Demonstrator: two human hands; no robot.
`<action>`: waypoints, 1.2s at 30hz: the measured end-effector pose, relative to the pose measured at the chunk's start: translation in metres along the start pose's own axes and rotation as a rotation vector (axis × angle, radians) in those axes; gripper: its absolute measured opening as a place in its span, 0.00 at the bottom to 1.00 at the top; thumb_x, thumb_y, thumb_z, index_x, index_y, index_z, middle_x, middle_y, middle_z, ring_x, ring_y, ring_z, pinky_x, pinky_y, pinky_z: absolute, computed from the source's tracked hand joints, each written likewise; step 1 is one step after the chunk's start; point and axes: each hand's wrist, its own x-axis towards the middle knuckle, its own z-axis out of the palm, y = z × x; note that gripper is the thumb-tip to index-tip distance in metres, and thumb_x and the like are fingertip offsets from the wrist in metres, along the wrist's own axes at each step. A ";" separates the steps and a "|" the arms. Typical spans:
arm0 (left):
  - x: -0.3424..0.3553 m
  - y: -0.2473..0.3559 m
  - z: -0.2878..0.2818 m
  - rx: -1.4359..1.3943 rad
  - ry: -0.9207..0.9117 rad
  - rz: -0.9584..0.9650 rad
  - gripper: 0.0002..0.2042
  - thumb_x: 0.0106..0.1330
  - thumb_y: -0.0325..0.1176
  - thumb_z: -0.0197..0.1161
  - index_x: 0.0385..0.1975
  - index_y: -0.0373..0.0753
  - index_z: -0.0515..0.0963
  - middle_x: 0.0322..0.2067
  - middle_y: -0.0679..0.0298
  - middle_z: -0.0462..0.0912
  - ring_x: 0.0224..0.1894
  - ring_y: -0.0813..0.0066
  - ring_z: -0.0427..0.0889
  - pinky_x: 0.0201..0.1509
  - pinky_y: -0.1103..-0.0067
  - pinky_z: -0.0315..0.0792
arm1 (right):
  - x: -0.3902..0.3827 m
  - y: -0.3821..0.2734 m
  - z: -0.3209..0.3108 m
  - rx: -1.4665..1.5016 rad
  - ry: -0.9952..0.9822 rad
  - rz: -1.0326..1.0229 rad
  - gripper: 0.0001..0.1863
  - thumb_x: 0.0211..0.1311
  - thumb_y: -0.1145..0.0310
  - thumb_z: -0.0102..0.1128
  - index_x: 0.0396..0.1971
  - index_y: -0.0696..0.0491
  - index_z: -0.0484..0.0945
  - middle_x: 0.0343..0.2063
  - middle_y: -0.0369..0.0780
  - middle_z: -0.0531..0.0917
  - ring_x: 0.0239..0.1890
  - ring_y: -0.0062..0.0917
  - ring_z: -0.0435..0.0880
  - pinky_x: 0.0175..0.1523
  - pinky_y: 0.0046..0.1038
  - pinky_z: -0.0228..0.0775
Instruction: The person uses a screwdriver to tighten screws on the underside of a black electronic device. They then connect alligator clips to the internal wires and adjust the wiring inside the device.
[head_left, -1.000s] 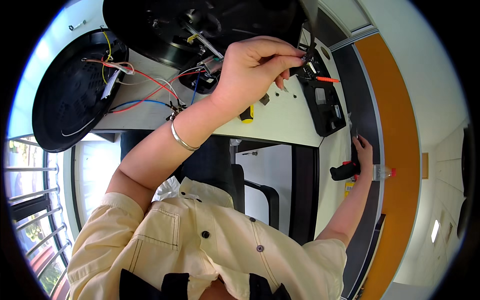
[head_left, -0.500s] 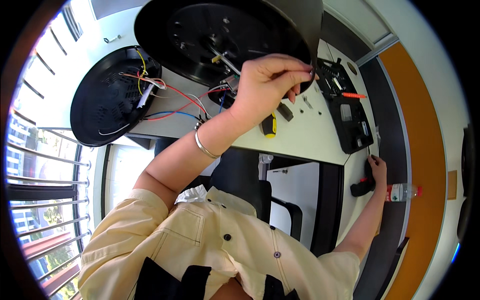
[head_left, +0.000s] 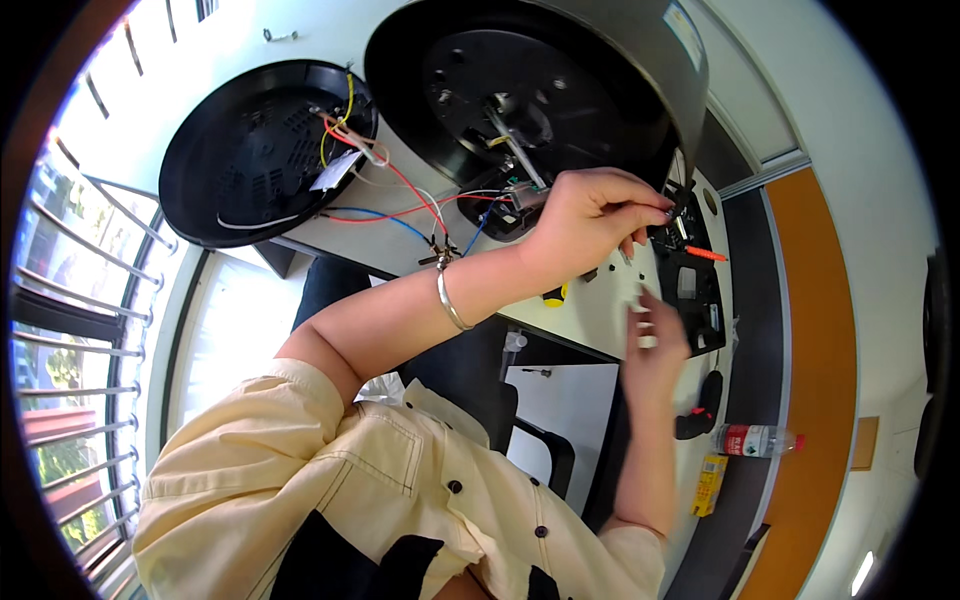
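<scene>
At the lower rim of a large black housing [head_left: 470,65] with a metal shaft [head_left: 515,145] inside, my left hand [head_left: 600,220] pinches the edge; any small part between the fingertips is hidden. My right hand [head_left: 655,340] is smeared by motion over the desk [head_left: 610,322], beside a black tool case [head_left: 700,310], and its grip is unclear. Near my left hand are a metal-cased component [head_left: 522,197], a yellow-and-black handle [head_left: 555,297] and an orange screwdriver [head_left: 705,253]. On the left, a round black plastic cover [head_left: 235,140] carries red, blue, yellow and white wires.
A black and red power tool [head_left: 705,400], a plastic bottle [head_left: 755,442] and a yellow box [head_left: 708,485] lie along the right side. A chair [head_left: 555,450] is below the desk's front edge, and a barred window [head_left: 70,380] is at left.
My right hand has left the power tool on the right and moved up and left over the desk. My left hand stays at the housing's rim. The camera's view has shifted.
</scene>
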 end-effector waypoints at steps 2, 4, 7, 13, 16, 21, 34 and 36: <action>0.000 0.000 0.002 0.008 0.019 -0.006 0.05 0.56 0.18 0.58 0.31 0.27 0.79 0.29 0.60 0.78 0.25 0.79 0.78 0.24 0.85 0.75 | -0.002 -0.028 0.025 -0.040 -0.111 -0.077 0.18 0.54 0.67 0.60 0.45 0.56 0.73 0.34 0.45 0.78 0.27 0.31 0.79 0.32 0.30 0.73; 0.003 0.003 0.004 0.030 0.022 -0.010 0.05 0.56 0.19 0.59 0.31 0.29 0.80 0.28 0.61 0.79 0.25 0.80 0.78 0.23 0.86 0.74 | -0.001 -0.045 0.045 -0.146 -0.112 -0.159 0.18 0.52 0.65 0.61 0.42 0.56 0.74 0.33 0.45 0.77 0.30 0.37 0.79 0.34 0.34 0.72; 0.002 0.001 0.005 0.009 0.036 0.002 0.04 0.56 0.20 0.60 0.30 0.29 0.80 0.27 0.61 0.80 0.24 0.81 0.79 0.22 0.86 0.73 | 0.008 -0.057 0.064 -0.292 -0.094 -0.175 0.15 0.50 0.67 0.60 0.38 0.57 0.74 0.34 0.47 0.78 0.32 0.41 0.79 0.35 0.37 0.72; 0.006 -0.002 0.000 0.032 -0.014 0.046 0.04 0.55 0.22 0.61 0.30 0.30 0.80 0.26 0.61 0.80 0.22 0.80 0.79 0.20 0.86 0.72 | 0.026 -0.046 0.082 -0.375 -0.254 -0.060 0.11 0.51 0.64 0.56 0.32 0.54 0.77 0.32 0.49 0.80 0.35 0.44 0.78 0.38 0.41 0.69; 0.008 -0.002 -0.002 0.094 -0.031 0.105 0.05 0.55 0.23 0.62 0.30 0.30 0.80 0.25 0.61 0.80 0.22 0.80 0.79 0.19 0.86 0.72 | 0.022 -0.030 0.085 -0.331 -0.162 -0.132 0.13 0.53 0.64 0.54 0.34 0.55 0.77 0.27 0.46 0.80 0.31 0.39 0.79 0.34 0.36 0.69; 0.011 0.002 -0.005 0.135 -0.070 0.102 0.05 0.54 0.23 0.61 0.30 0.30 0.80 0.25 0.61 0.80 0.22 0.79 0.79 0.20 0.85 0.73 | 0.003 -0.031 0.073 0.342 -0.070 0.356 0.20 0.54 0.69 0.47 0.48 0.56 0.72 0.23 0.45 0.78 0.21 0.28 0.76 0.25 0.27 0.67; 0.015 0.001 -0.010 0.252 -0.137 0.196 0.07 0.54 0.24 0.62 0.33 0.32 0.79 0.27 0.59 0.80 0.24 0.75 0.81 0.25 0.83 0.74 | -0.098 -0.103 0.016 1.081 0.340 0.722 0.17 0.67 0.63 0.40 0.52 0.55 0.64 0.22 0.42 0.72 0.13 0.19 0.64 0.18 0.18 0.53; 0.015 0.000 -0.010 0.242 -0.119 0.214 0.08 0.55 0.24 0.62 0.34 0.33 0.80 0.27 0.60 0.80 0.24 0.77 0.80 0.24 0.83 0.74 | -0.109 -0.109 0.014 1.141 0.376 0.610 0.20 0.59 0.67 0.45 0.52 0.55 0.63 0.23 0.42 0.72 0.14 0.20 0.64 0.19 0.19 0.57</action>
